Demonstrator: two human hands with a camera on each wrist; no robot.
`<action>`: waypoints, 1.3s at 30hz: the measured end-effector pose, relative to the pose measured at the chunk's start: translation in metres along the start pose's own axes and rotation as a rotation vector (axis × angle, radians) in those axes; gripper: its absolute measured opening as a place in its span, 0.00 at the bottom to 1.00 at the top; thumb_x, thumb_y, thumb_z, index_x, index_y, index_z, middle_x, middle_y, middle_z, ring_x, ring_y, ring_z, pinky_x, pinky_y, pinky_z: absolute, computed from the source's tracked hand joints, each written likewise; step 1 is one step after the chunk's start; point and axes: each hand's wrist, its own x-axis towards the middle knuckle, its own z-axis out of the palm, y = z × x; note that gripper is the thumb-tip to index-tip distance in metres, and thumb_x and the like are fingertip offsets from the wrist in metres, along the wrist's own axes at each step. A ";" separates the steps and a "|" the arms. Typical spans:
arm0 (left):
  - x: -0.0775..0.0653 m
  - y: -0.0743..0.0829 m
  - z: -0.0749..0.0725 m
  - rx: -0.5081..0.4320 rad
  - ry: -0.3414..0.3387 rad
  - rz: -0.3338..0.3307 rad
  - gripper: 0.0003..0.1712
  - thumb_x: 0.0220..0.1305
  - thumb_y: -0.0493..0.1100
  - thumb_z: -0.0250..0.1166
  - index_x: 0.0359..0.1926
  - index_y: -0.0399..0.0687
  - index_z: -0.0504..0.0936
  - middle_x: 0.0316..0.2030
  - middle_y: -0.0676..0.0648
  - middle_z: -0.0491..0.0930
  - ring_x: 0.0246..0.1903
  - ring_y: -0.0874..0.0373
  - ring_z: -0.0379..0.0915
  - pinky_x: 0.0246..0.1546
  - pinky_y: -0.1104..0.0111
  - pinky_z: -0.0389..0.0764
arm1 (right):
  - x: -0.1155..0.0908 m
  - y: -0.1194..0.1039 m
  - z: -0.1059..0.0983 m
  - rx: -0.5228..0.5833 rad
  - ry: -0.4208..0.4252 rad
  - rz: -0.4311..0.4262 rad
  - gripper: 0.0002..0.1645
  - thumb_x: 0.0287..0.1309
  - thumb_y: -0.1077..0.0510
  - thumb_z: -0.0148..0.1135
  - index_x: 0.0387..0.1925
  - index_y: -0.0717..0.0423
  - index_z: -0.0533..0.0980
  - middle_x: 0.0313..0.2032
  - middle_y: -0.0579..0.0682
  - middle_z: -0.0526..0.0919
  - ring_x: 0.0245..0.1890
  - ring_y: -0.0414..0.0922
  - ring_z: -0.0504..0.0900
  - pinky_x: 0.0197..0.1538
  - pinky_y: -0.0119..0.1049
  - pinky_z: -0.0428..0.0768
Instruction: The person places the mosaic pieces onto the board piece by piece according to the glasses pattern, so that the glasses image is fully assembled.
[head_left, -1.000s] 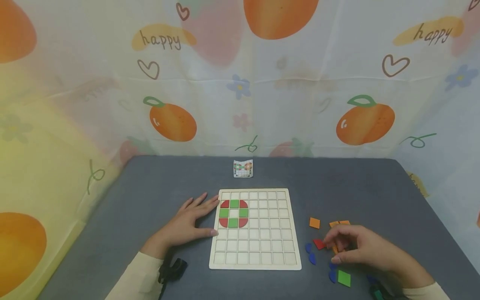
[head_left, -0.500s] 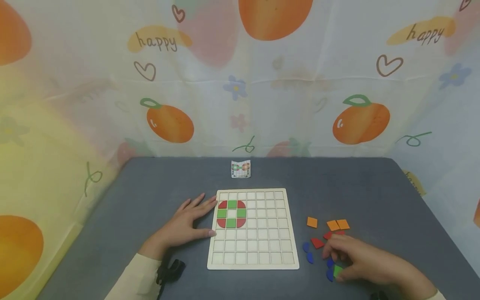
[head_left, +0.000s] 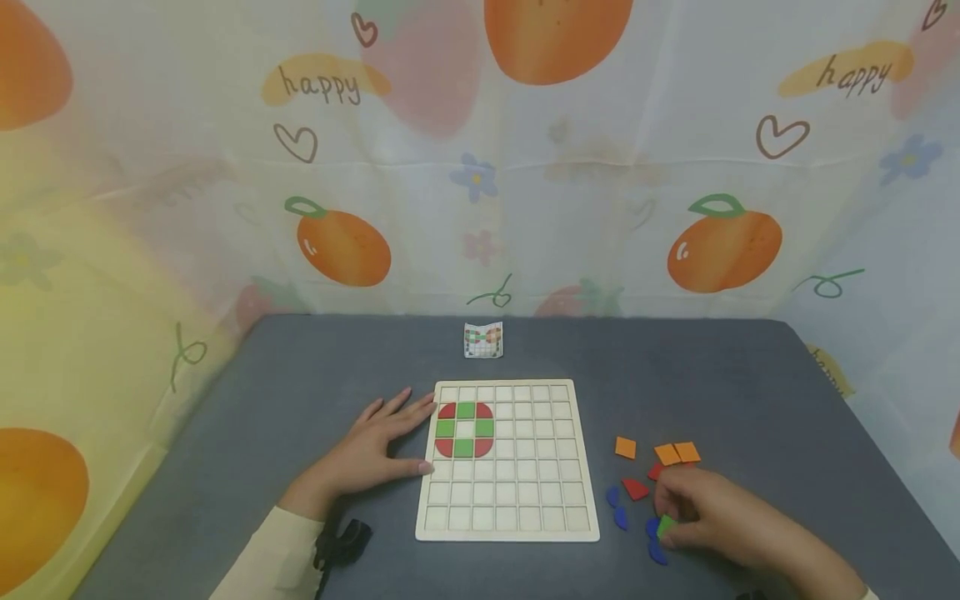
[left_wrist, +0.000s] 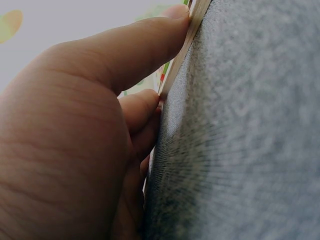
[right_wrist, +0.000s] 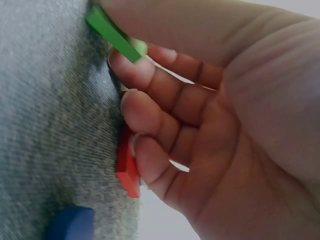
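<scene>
My left hand [head_left: 366, 452] lies with fingers spread at the left edge of a pale wooden grid board [head_left: 508, 536]; its thumb and fingertips touch the rim. Red rounded corner tiles and green square tiles form a ring in the board's upper left. To the right of the board, my right hand [head_left: 708, 510] pinches a green square tile [head_left: 665, 527] between thumb and index finger, low over the table. In the right wrist view that green tile [right_wrist: 114, 35] is tilted on edge, and a red tile [right_wrist: 128, 167] lies by the other fingertips.
Orange square tiles [head_left: 626, 447], red tiles [head_left: 635, 488] and blue rounded tiles [head_left: 620, 518] lie loose around my right hand. Behind the board is a small printed pattern card [head_left: 483, 340]. A fruit-print cloth [head_left: 510, 242] hangs behind the grey table [head_left: 360, 350].
My right hand has moved down to the green tile, taken hold of it and drawn it slightly up and left. My left hand stays at the board's edge.
</scene>
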 end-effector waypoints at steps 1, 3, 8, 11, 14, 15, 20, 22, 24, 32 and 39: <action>0.000 0.000 0.000 0.001 -0.001 -0.001 0.58 0.64 0.71 0.75 0.86 0.59 0.62 0.83 0.58 0.58 0.85 0.44 0.39 0.78 0.36 0.35 | 0.000 0.000 0.001 -0.003 0.011 -0.005 0.19 0.61 0.56 0.82 0.38 0.46 0.75 0.31 0.37 0.74 0.32 0.35 0.74 0.32 0.36 0.73; 0.000 0.000 0.000 0.001 -0.001 -0.002 0.58 0.64 0.71 0.75 0.86 0.59 0.62 0.83 0.58 0.58 0.85 0.44 0.39 0.78 0.36 0.35 | 0.002 -0.001 0.003 -0.006 0.049 -0.022 0.16 0.63 0.57 0.80 0.38 0.44 0.76 0.32 0.35 0.77 0.32 0.35 0.76 0.34 0.35 0.75; -0.001 0.002 -0.001 -0.004 0.001 0.000 0.58 0.64 0.70 0.76 0.86 0.59 0.62 0.83 0.58 0.58 0.85 0.44 0.39 0.78 0.36 0.35 | 0.005 -0.004 0.005 -0.018 0.213 -0.064 0.09 0.68 0.56 0.77 0.41 0.38 0.84 0.39 0.33 0.83 0.37 0.35 0.79 0.38 0.36 0.81; -0.001 0.003 -0.002 -0.003 0.004 0.008 0.58 0.63 0.70 0.76 0.86 0.57 0.63 0.83 0.57 0.58 0.85 0.43 0.39 0.78 0.36 0.35 | 0.007 -0.007 0.005 -0.020 0.296 -0.096 0.09 0.68 0.59 0.77 0.44 0.39 0.87 0.43 0.35 0.86 0.39 0.36 0.83 0.40 0.36 0.84; -0.002 0.003 -0.002 0.002 0.009 0.011 0.58 0.64 0.69 0.76 0.86 0.57 0.63 0.83 0.57 0.59 0.85 0.43 0.40 0.78 0.36 0.35 | 0.010 -0.011 0.006 0.034 0.319 -0.093 0.11 0.69 0.62 0.76 0.49 0.46 0.87 0.44 0.38 0.87 0.38 0.38 0.86 0.40 0.36 0.86; -0.002 0.003 -0.002 0.005 0.010 0.011 0.58 0.64 0.69 0.76 0.86 0.57 0.63 0.83 0.57 0.58 0.85 0.43 0.40 0.78 0.36 0.35 | 0.011 -0.012 0.006 0.068 0.312 -0.086 0.12 0.69 0.63 0.75 0.51 0.50 0.87 0.43 0.39 0.88 0.38 0.39 0.87 0.40 0.37 0.87; -0.002 0.004 -0.002 0.007 0.015 0.021 0.57 0.65 0.68 0.76 0.86 0.55 0.63 0.83 0.54 0.59 0.84 0.41 0.40 0.77 0.35 0.35 | 0.018 -0.020 0.008 0.223 0.290 -0.025 0.14 0.70 0.64 0.73 0.55 0.61 0.83 0.38 0.43 0.90 0.37 0.44 0.91 0.41 0.38 0.89; -0.002 0.003 -0.002 0.006 0.015 0.022 0.57 0.65 0.68 0.76 0.86 0.55 0.63 0.83 0.54 0.59 0.84 0.40 0.40 0.77 0.34 0.36 | 0.022 -0.023 0.009 0.228 0.303 -0.024 0.14 0.70 0.63 0.74 0.54 0.61 0.83 0.36 0.43 0.90 0.36 0.44 0.92 0.41 0.38 0.89; -0.001 0.003 -0.002 0.008 0.012 0.018 0.57 0.65 0.69 0.76 0.86 0.56 0.63 0.83 0.55 0.59 0.84 0.41 0.40 0.77 0.35 0.36 | 0.027 -0.025 0.011 0.217 0.321 -0.041 0.14 0.69 0.64 0.75 0.54 0.61 0.83 0.38 0.44 0.90 0.36 0.43 0.91 0.41 0.38 0.89; 0.000 0.002 -0.001 0.009 0.002 -0.001 0.58 0.63 0.71 0.75 0.86 0.59 0.63 0.83 0.58 0.58 0.85 0.45 0.39 0.78 0.36 0.35 | 0.048 -0.039 0.016 0.218 0.352 -0.029 0.17 0.67 0.61 0.78 0.55 0.58 0.84 0.43 0.46 0.89 0.37 0.42 0.90 0.35 0.39 0.87; 0.000 0.002 -0.001 0.008 0.003 0.002 0.57 0.63 0.70 0.76 0.86 0.58 0.64 0.83 0.56 0.58 0.85 0.43 0.40 0.78 0.35 0.35 | 0.068 -0.052 0.021 0.180 0.366 -0.084 0.17 0.65 0.62 0.79 0.53 0.56 0.85 0.43 0.44 0.88 0.40 0.40 0.89 0.42 0.37 0.87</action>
